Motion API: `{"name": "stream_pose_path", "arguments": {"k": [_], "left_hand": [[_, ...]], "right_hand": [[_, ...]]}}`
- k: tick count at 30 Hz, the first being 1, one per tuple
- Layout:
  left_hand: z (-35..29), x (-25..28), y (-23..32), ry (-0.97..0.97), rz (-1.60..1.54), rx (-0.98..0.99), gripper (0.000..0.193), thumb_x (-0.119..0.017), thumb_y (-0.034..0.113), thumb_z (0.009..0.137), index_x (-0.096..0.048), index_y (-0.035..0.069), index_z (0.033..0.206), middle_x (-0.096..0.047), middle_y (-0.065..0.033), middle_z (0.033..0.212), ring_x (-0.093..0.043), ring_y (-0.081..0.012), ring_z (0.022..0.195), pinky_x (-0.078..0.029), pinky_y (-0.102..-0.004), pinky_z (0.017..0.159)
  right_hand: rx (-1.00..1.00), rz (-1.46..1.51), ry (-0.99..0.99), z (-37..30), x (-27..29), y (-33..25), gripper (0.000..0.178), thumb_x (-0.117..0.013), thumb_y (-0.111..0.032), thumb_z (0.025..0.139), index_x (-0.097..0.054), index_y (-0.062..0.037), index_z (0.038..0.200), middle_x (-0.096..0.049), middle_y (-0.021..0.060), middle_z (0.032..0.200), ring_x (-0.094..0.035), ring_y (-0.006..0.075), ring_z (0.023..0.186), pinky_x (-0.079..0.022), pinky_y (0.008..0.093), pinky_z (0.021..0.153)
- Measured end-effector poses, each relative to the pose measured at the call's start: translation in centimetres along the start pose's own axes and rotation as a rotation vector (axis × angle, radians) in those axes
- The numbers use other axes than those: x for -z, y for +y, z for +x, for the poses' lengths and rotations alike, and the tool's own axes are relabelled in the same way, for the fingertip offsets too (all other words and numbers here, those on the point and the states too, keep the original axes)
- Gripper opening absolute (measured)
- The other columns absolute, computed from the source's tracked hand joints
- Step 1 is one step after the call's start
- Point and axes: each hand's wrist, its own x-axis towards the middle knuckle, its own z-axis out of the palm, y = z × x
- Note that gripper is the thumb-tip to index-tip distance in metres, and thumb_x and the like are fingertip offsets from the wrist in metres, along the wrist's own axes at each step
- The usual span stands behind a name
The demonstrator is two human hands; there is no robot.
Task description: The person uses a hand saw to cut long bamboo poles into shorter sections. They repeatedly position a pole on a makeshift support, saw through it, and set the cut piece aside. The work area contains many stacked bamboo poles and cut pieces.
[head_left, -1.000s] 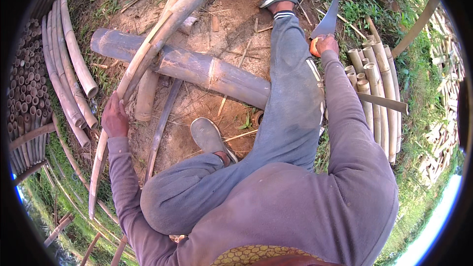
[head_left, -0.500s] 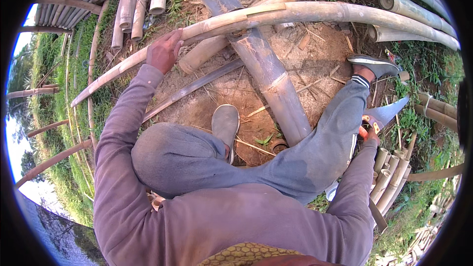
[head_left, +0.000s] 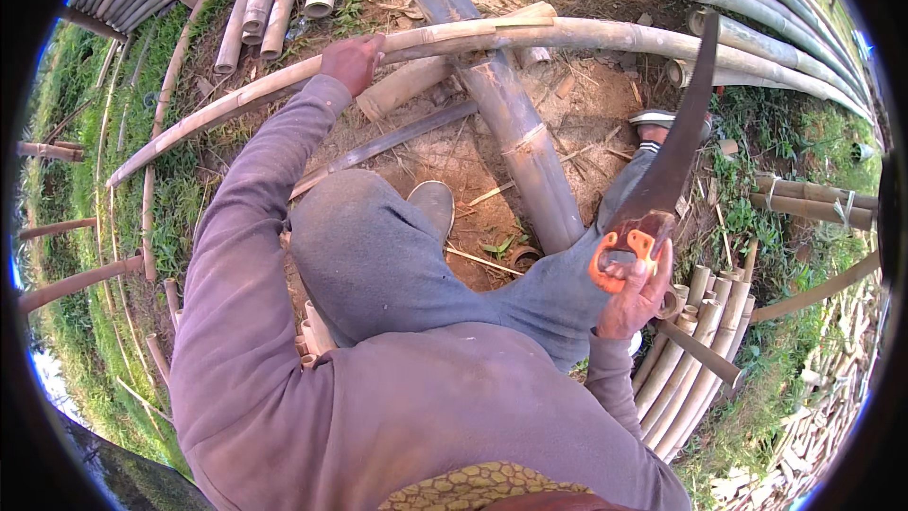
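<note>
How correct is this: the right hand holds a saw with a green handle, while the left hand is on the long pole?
Not quite: the handle is orange, not green, as the head view shows. The right hand does hold the saw, while the left hand is on the long pole.

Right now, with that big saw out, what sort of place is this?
Probably an outdoor bamboo-working yard. There are piled bamboo poles, a saw in the person's right hand, and bare dirt with green plants around it.
</note>
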Motion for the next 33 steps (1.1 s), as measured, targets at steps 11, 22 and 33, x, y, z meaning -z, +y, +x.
{"name": "stream_pose_path", "arguments": {"k": [11,22,33], "left_hand": [[0.3,0.2,0.1,-0.092,0.028,0.019,0.028,-0.065,0.030,0.105,-0.070,0.012,0.124,-0.079,-0.0134,0.100,-0.077,-0.0351,0.097,-0.059,-0.0493,0.082],[0.1,-0.8,-0.7,-0.051,0.036,0.002,0.034,-0.065,0.030,0.104,-0.068,0.016,0.134,-0.077,-0.0157,0.095,-0.076,-0.0368,0.093,-0.059,-0.0517,0.079],[0.2,0.3,0.3,-0.145,0.065,0.051,0.036,-0.065,0.032,0.105,-0.066,0.017,0.138,-0.076,-0.0159,0.095,-0.076,-0.0366,0.094,-0.059,-0.0512,0.082]], "right_hand": [[0.094,-0.281,-0.436,-7.9,-5.8,3.9,0.060,-0.064,-0.019,0.110,-0.042,0.0042,0.161,-0.067,0.0244,0.140,-0.071,0.0316,0.123,-0.055,0.0396,0.103],[0.114,-0.263,-0.455,-8.0,-6.3,5.2,0.059,-0.063,-0.022,0.110,-0.043,0.0047,0.159,-0.061,0.0279,0.149,-0.066,0.0402,0.132,-0.053,0.0439,0.109],[0.123,-0.322,-0.461,-6.8,-7.3,5.4,0.055,-0.064,-0.018,0.109,-0.048,0.0047,0.156,-0.064,0.0279,0.146,-0.069,0.0406,0.129,-0.055,0.0444,0.105]]}}
